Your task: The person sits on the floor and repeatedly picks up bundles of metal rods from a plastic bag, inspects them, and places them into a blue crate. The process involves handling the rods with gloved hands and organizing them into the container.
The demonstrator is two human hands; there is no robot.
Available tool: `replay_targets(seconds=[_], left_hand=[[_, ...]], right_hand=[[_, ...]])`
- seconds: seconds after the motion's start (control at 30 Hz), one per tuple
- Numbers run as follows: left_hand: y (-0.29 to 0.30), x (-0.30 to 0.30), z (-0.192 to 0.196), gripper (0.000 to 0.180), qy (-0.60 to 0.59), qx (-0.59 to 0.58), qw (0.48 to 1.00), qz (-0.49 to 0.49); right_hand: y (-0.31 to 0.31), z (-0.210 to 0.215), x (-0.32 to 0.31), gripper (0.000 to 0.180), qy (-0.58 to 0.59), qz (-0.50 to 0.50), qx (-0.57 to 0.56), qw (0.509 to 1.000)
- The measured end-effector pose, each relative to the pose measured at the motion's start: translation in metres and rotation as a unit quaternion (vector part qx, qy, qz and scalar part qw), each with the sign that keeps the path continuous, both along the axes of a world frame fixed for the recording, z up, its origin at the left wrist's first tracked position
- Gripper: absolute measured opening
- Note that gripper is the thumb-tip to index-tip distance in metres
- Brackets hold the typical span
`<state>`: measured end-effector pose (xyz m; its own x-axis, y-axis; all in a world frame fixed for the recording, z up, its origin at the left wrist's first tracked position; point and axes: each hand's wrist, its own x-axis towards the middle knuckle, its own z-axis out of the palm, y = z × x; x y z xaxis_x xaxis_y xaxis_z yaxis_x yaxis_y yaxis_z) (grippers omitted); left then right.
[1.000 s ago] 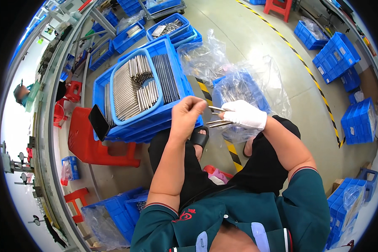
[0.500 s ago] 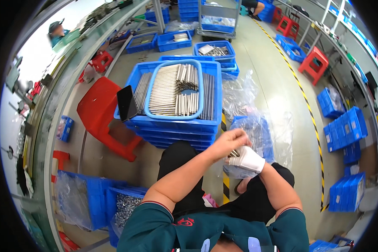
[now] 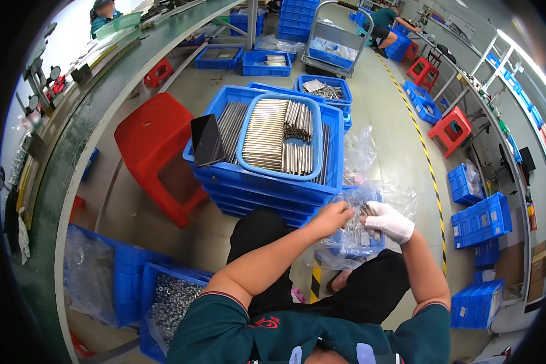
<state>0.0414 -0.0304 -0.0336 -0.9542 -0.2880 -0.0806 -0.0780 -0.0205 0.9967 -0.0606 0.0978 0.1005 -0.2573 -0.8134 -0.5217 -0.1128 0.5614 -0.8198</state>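
Note:
My right hand [image 3: 392, 223], in a white glove with fingertips bare, is closed around several short metal rods [image 3: 366, 210]. Just to its left, my bare left hand [image 3: 330, 219] has its fingers curled together; anything between them is too small to make out. Both hands hover over a blue crate [image 3: 377, 241] lined with clear plastic bags [image 3: 389, 198]. Ahead, a light blue tray [image 3: 240, 145] carries neat rows of shiny metal rods [image 3: 266, 134], with a gap at its right side. It rests on a stack of blue crates [image 3: 255, 193] holding longer grey rods [image 3: 232, 124].
A black phone [image 3: 207, 141] leans at the stack's left edge, beside a red stool [image 3: 148, 136]. At lower left stands a crate of small metal parts [image 3: 175, 300]. A long workbench [image 3: 94, 130] runs along the left. Farther off, a person [image 3: 382, 27] sits.
My hands have drawn apart: the left was over the gloved right, and now a gap separates them. The rods remain in my right hand. The whole view has shifted and tilted up.

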Motion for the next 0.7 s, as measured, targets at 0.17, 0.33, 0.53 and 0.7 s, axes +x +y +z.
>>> replay_targets(seconds=[0.17,0.33,0.53,0.7], left_hand=[[0.006,0.007,0.019,0.032,-0.029,-0.075,0.995,-0.058],[-0.002,0.012,0.016,0.034,-0.008,-0.131,0.99,-0.047],[-0.003,0.011,0.016,0.033,0.019,-0.134,0.99,-0.039],[-0.005,0.013,0.02,0.033,0.028,-0.125,0.99,-0.052]], right_hand=[[-0.067,0.035,0.008,0.02,0.149,0.228,-0.055,0.961],[-0.138,0.05,0.017,0.021,0.247,0.323,-0.002,0.914],[-0.207,0.047,-0.002,0.022,0.426,0.334,0.012,0.841],[-0.249,0.029,-0.002,0.024,0.592,0.373,0.076,0.711]])
